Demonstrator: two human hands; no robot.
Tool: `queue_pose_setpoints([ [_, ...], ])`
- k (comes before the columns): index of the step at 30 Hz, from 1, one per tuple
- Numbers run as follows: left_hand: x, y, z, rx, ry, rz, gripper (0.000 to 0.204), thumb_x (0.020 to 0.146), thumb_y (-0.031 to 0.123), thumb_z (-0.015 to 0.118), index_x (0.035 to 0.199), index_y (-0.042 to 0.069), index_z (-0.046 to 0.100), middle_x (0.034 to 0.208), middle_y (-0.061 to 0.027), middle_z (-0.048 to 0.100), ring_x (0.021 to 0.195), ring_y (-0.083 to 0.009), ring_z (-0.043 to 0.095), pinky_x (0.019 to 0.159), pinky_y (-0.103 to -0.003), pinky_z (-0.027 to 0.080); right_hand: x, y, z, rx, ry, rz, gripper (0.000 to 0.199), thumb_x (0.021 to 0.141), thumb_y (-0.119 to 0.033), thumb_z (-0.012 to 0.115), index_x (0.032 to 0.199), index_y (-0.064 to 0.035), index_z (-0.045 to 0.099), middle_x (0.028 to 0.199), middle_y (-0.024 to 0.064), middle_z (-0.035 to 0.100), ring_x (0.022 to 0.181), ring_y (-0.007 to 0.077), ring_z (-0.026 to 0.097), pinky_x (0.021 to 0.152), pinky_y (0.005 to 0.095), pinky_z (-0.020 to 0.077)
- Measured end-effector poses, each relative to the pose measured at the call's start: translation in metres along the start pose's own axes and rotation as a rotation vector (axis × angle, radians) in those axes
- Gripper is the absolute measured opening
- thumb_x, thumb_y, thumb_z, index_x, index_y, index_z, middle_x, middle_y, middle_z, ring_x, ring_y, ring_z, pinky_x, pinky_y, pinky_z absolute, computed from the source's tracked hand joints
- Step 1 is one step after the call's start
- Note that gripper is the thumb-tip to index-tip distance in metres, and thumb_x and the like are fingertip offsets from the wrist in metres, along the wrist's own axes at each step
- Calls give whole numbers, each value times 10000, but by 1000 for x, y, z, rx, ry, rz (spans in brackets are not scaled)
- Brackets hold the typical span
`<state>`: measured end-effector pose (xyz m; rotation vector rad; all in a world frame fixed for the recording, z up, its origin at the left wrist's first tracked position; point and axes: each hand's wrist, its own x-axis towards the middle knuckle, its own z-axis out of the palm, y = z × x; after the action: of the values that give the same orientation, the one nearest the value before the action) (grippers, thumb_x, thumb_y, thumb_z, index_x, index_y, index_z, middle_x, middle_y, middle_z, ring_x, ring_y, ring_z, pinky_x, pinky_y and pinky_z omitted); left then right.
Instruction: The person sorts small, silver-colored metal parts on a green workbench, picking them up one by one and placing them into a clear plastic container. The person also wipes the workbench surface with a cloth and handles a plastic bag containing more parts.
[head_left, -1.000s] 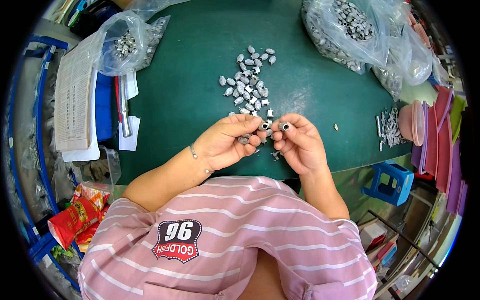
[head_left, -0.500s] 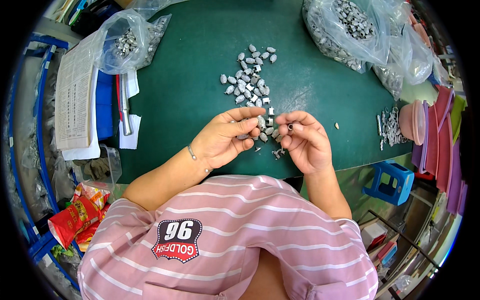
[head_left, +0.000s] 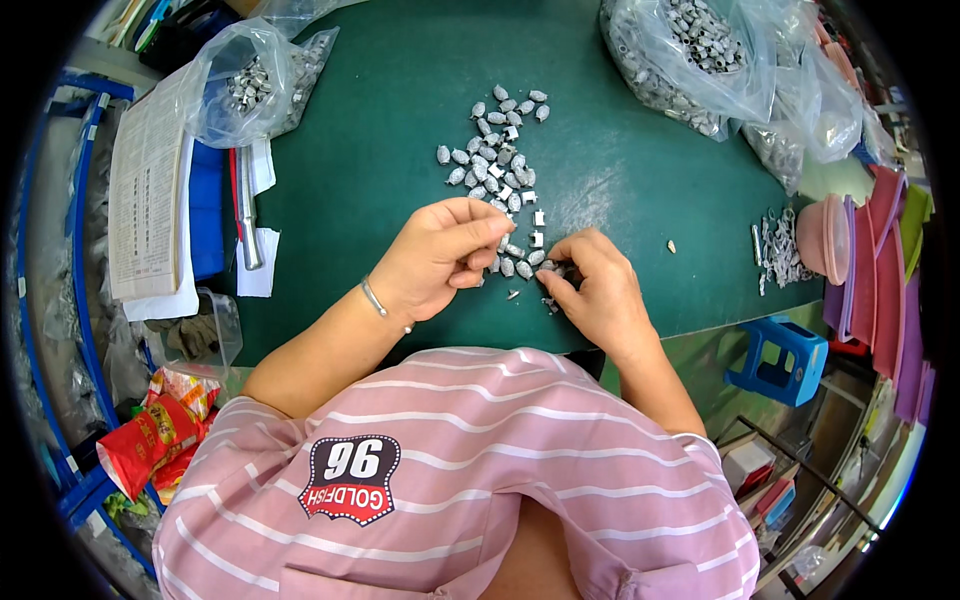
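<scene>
Small grey oval metal beads lie in a loose strip down the green table, with a few shiny square-edged metal pieces among them. My left hand is closed in a pinch just left of the strip's near end; whatever its fingertips hold is hidden. To the right of that end, my right hand faces palm down, thumb and fingers drawn together at the tabletop beside a grey bead and some tiny metal bits. What the right fingertips grip cannot be made out.
Clear bags of metal parts stand at the back left and back right. Flat metal pieces lie by a pink tub on the right. A newspaper lies left; a blue stool stands below the table's right edge.
My right hand has turned palm down and lowered to the table; the small metal ring it held up is out of sight. My left hand has drawn slightly left, its fingers curled tighter.
</scene>
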<state>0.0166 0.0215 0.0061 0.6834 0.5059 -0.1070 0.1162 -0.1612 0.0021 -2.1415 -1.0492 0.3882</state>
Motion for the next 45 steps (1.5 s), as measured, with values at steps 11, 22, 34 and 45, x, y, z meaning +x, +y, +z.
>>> queue_pose_setpoints([
  [11, 5, -20, 8, 885, 179, 393, 94, 765, 56, 663, 842, 24, 621, 735, -7, 554, 582, -68, 513, 495, -196, 402, -3, 2, -2, 1078, -32, 375, 157, 814, -38, 619, 958, -10, 561, 812, 53, 589, 612, 80, 493, 517, 199, 402],
  [22, 22, -29, 21, 1639, 59, 745, 154, 660, 86, 716, 754, 35, 605, 762, -107, 528, 702, -286, 573, 610, -373, 470, -1, 16, -3, 1791, -162, 546, 128, 890, -125, 539, 933, -5, 552, 844, 85, 569, 625, 91, 445, 503, 203, 365],
  [34, 20, -20, 14, 1247, -68, 775, 157, 684, -25, 684, 819, 8, 611, 760, -82, 552, 650, -183, 556, 583, -274, 454, -3, 16, -17, 264, -110, -90, 157, 754, 13, 620, 897, -44, 651, 743, 69, 560, 683, 219, 558, 628, 294, 455],
  [45, 7, -16, 12, 945, -16, 780, 138, 716, 17, 695, 835, 17, 624, 803, -47, 600, 689, -121, 548, 608, -232, 444, -1, 12, -10, 649, -61, -22, 185, 776, -31, 638, 954, -17, 594, 870, 19, 520, 731, 87, 478, 607, 196, 397],
])
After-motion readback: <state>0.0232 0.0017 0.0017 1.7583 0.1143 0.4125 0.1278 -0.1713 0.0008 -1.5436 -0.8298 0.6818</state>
